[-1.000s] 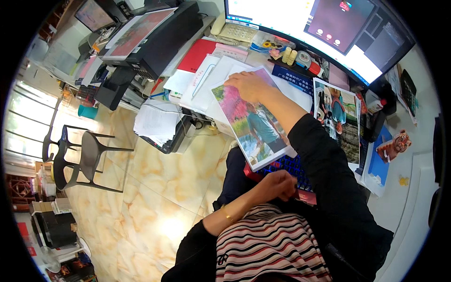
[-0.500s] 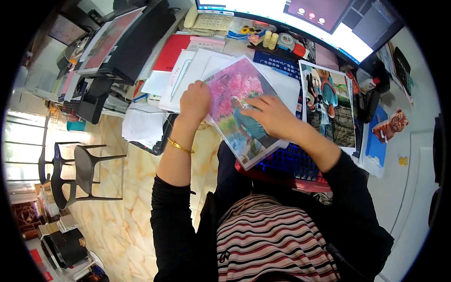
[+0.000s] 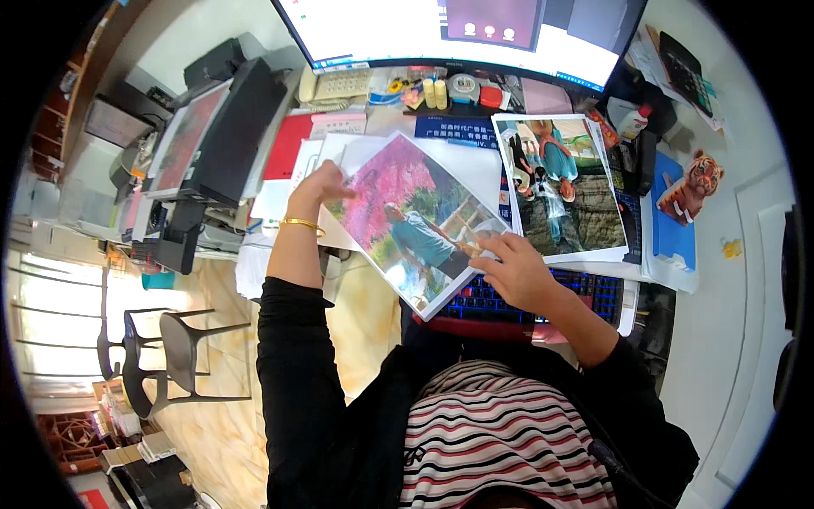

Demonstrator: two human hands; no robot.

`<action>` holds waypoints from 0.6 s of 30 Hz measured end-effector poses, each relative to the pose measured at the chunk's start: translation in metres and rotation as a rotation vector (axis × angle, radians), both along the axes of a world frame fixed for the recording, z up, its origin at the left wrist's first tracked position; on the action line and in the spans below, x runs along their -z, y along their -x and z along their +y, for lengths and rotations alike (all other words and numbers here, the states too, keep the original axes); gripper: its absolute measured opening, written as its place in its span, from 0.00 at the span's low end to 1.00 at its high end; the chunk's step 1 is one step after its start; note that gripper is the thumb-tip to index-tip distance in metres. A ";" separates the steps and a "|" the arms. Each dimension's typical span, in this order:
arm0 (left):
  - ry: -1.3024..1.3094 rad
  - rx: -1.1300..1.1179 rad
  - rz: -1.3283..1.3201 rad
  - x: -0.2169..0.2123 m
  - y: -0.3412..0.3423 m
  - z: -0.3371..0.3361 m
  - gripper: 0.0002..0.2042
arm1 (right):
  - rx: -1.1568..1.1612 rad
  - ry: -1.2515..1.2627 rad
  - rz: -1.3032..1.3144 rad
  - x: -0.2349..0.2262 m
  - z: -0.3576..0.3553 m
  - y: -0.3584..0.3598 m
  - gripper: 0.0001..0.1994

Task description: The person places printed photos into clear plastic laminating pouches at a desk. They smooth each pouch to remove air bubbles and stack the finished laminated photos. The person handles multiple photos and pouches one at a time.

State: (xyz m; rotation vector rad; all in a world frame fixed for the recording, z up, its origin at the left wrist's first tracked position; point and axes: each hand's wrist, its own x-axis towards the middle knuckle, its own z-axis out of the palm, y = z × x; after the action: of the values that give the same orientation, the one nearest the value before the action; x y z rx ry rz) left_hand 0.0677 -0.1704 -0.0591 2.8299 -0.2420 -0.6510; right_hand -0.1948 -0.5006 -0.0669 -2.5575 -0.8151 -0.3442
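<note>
A large glossy photo print (image 3: 424, 233) is tilted over the desk's front edge, partly above the keyboard. It shows a person in a teal top before pink blossoms. My right hand (image 3: 519, 270) is closed on the print's right corner, thumb and fingers pinching the edge. At the opposite corner is my left hand (image 3: 318, 188), wearing a gold bangle; its thumb and fingers are apart beside the print's edge. White papers lie under the print. To the right rests a second photo print (image 3: 564, 191) atop other sheets, its picture upside down.
A backlit keyboard (image 3: 543, 293) sits in front of me, below a wide monitor (image 3: 407, 34). A black printer (image 3: 229, 140) stands at left, a desk phone (image 3: 339, 85) behind. On the right are a blue folder (image 3: 674, 229) and a tiger figure (image 3: 691, 188). Dark chairs (image 3: 182, 348) stand left.
My right hand has gone from lying across the print's middle to gripping its right corner, uncovering the picture. My left hand's curled fingers have spread. The whole view has shifted.
</note>
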 end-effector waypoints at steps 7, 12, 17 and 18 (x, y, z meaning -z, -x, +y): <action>-0.121 -0.158 -0.171 0.002 0.009 -0.002 0.41 | 0.023 0.007 -0.016 0.007 -0.003 0.003 0.16; 0.060 -0.097 -0.098 -0.008 -0.002 0.021 0.29 | 0.004 0.006 -0.013 0.011 -0.001 0.002 0.15; 0.683 -0.095 -0.147 -0.082 0.045 0.003 0.10 | -0.063 0.030 0.190 -0.005 -0.011 -0.006 0.16; 0.799 -0.043 -0.203 -0.103 0.059 -0.001 0.09 | -0.111 -0.110 0.231 -0.017 -0.015 -0.017 0.18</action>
State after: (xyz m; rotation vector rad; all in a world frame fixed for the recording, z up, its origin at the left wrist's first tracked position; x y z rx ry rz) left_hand 0.0082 -0.1717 0.0443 2.1114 -0.3734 -0.1798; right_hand -0.1782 -0.5152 -0.0501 -2.3827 -0.8224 -0.0560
